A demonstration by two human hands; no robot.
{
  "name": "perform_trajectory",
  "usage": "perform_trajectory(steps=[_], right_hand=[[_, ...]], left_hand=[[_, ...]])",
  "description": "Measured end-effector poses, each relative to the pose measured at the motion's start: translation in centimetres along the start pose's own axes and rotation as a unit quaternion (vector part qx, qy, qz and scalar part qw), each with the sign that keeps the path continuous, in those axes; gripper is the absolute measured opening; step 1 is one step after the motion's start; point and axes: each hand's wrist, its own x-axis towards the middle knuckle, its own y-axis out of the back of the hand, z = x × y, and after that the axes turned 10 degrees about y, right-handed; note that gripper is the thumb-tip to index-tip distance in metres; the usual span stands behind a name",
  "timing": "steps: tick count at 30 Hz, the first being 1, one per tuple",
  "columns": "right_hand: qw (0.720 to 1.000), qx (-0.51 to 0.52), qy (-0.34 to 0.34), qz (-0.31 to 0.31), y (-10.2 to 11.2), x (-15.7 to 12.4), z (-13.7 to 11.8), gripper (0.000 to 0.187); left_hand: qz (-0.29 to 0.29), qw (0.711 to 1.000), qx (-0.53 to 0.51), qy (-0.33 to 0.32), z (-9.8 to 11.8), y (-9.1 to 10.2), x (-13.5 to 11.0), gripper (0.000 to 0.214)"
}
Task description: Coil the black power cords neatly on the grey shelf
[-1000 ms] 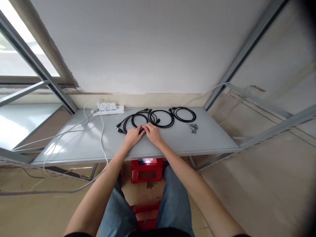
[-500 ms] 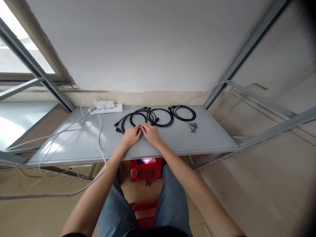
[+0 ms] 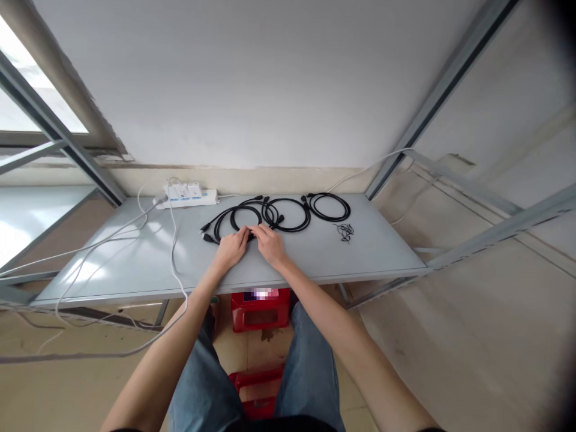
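Evidently, everything here is best placed from the white power strip (image 3: 209,198), which lies along the back of the grey shelf (image 3: 360,258), near the wall (image 3: 252,90), with white adapters (image 3: 183,191) standing in it. To the right of the strip and nearer the person lies the left coil of black cable (image 3: 232,219), with a black plug (image 3: 208,238) pointing out on its left side. Both hands are at this coil's near edge, well forward of the strip and to its right. The left hand (image 3: 231,247) is half curled, its fingertips bent down at the cable; whether it grips the cable or only touches it, I cannot tell. The right hand (image 3: 270,245) leans in from the other side, fingers bent and close together, its tips just beside the left hand's; its hold is hidden too. Farther right of the strip is the middle coil (image 3: 292,230), whose loops run up against the left one, so that where they part is hard to make out. Farthest right from the strip comes the right coil (image 3: 330,220), and nearer the person than that, a small tangle of thin black strands (image 3: 345,232). A pale cord (image 3: 173,252) runs from the strip over the shelf's near edge. Below and in front of the strip, under the shelf, stands a red stool (image 3: 260,324)
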Motion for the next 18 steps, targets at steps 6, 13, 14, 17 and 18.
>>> perform_trajectory(steps=[6,13,14,17,18], right_hand=[[0.999,-0.002,0.010,-0.030,0.6,0.1,-0.6,0.038],[1.000,-0.006,-0.018,-0.010,0.0,0.2,-0.3,0.033],[0.999,-0.008,-0.031,-0.008,0.0,0.2,-0.2,0.032],[0.998,-0.006,-0.060,0.010,0.0,0.4,0.0,0.032],[0.998,-0.001,-0.063,0.022,0.0,0.4,0.0,0.032]], left_hand=[[0.010,1.000,-0.012,0.004,-0.1,0.0,-0.2,0.041],[-0.001,0.999,0.009,-0.042,0.4,0.2,-0.8,0.036],[-0.007,0.998,0.016,-0.056,0.5,0.1,-0.9,0.034],[-0.020,0.996,0.028,-0.081,0.8,-0.1,-1.0,0.031],[-0.022,0.996,0.029,-0.083,0.9,-0.1,-1.1,0.032]])
